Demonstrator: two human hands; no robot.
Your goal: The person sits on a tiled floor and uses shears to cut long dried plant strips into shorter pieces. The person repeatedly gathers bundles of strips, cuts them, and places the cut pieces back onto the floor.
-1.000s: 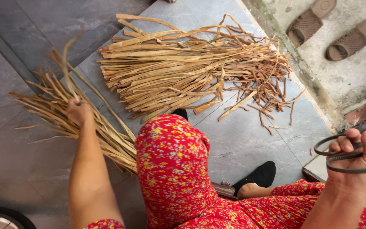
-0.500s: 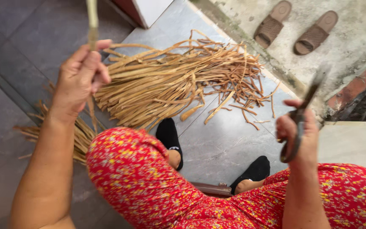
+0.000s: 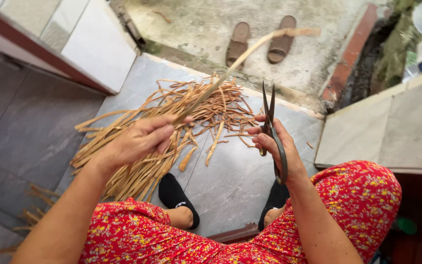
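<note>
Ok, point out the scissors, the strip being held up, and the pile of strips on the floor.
scissors [image 3: 271,128]: head view, on the dark blades near the pivot, in the right hand.
raised strip [image 3: 240,61]: head view, mid-length of the tan strip.
pile of strips [image 3: 137,168]: head view, on the bundle's lower left part.

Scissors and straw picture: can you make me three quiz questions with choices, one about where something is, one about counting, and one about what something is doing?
1. Where is the big pile of strips?
A. On the grey floor tiles, in front of the feet
B. On the person's lap
C. Inside a basket

2. How many brown sandals lie on the concrete?
A. One
B. Two
C. Four

3. What is the left hand doing?
A. Resting flat on the floor
B. Holding the scissors
C. Holding up one long strip

Answers: 1 A, the strips spread over the tiles beyond the black shoes. 2 B, a pair lies side by side. 3 C, the strip rises from its fingers, while the right hand holds the scissors.
</note>
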